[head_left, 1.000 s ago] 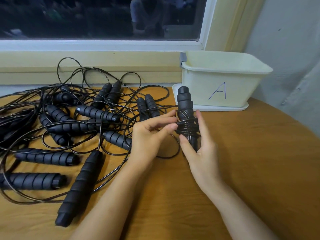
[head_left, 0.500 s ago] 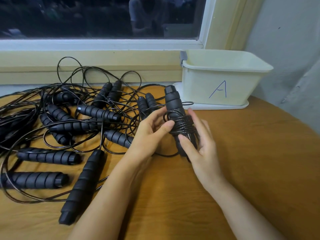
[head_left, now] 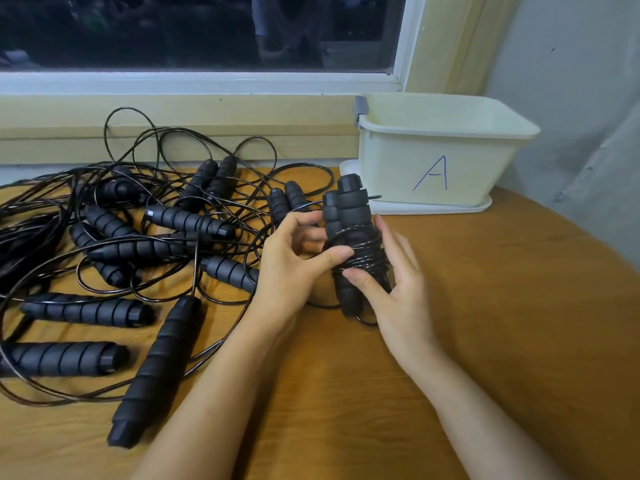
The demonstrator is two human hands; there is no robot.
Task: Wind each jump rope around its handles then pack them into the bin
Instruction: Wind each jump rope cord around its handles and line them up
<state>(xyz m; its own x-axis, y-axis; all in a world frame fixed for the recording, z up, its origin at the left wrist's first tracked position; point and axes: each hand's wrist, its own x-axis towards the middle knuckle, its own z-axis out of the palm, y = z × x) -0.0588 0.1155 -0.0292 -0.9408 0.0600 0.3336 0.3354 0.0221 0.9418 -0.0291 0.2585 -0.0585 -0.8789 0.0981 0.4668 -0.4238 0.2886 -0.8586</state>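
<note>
Jump rope (head_left: 349,216), its two black ribbed foam handles set side by side, stands nearly upright with a slight lean to the left. Both hands hold it just above the wooden table (head_left: 502,341), near the front left corner of the bin (head_left: 450,131). Its thin black cord (head_left: 369,256) is coiled in several turns round the middle of the handles, and a small loop of it shows below their lower ends.

The left hand (head_left: 291,268) grips from the left, with its thumb (head_left: 334,256) pressed across the coil and its fingers curled against the side of the handles. The right hand (head_left: 403,292) holds from the right. Its thumb (head_left: 363,282) lies on the lower turns, and its fingers run fairly straight up the far side of the bundle.

The bin is cream plastic and sits on a white tray (head_left: 450,208) at the back of the table by the window frame (its floor is out of sight). The only readable writing is a large letter "A" (head_left: 432,174), handwritten in blue on the front wall.

To the left lie the loose ropes (head_left: 156,244), a tangle of black handles flat on the table among loops of cord.
</note>
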